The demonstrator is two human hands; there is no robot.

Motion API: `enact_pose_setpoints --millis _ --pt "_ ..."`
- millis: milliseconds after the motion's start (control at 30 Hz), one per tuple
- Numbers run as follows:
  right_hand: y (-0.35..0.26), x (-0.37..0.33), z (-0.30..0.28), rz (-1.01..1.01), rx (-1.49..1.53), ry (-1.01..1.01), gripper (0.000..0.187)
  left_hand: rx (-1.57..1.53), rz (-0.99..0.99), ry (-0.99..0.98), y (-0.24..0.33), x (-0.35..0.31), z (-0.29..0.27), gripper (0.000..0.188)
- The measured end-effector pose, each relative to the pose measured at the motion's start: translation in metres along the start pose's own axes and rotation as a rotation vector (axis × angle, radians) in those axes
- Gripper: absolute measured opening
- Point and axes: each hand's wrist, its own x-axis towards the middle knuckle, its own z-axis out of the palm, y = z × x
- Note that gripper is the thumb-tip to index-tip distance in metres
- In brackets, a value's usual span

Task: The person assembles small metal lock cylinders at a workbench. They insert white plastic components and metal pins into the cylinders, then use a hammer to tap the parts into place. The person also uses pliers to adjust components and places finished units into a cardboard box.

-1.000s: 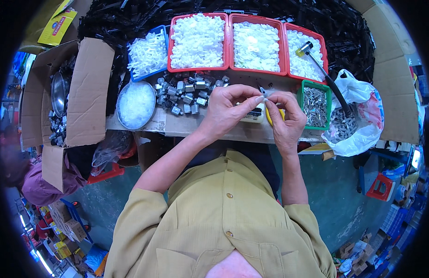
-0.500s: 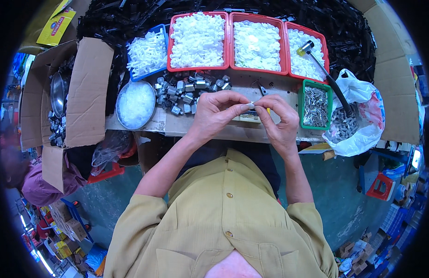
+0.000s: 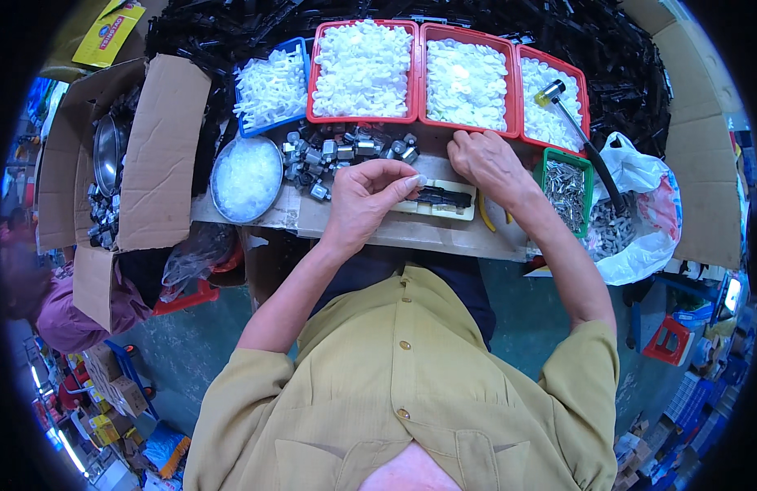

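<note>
Mustard short-sleeved buttoned shirt [image 3: 411, 385]

1. A worn wooden workbench [image 3: 411, 233] stands over a teal-green concrete floor [image 3: 198, 352].
2. Opened cardboard boxes [image 3: 153, 155] flank its left side; a further cardboard sheet [image 3: 705, 123] stands at right.
3. A red plastic stool [image 3: 669, 340] sits on the floor at right, with stacked clutter along the lower edges.
4. Lighting is bright and even.

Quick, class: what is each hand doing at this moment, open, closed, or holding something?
Left hand: fingers pinched together over the black part on the pale yellow block; what it grips cannot be told.
Right hand: resting knuckles-up by the block; grip cannot be told.
</note>
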Motion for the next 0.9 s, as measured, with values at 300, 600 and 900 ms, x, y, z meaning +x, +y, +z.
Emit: enact_pose_setpoints --millis 300,600,900 --pt "0.006 -0.027 -0.015 0.221 0.622 0.344 0.006 -0.023 -0.02 0.013 -0.002 0.0 0.006 0.015" --pt "-0.061 -0.037 -0.045 0.343 1.095 0.64 0.01 -0.101 -0.046 -0.009 -0.005 -0.002 0.021 0.018" --pt "-0.076 -0.033 -0.042 0.335 0.906 0.758 0.016 -0.107 -0.025 -0.024 -0.002 -0.006 0.015 0.018"
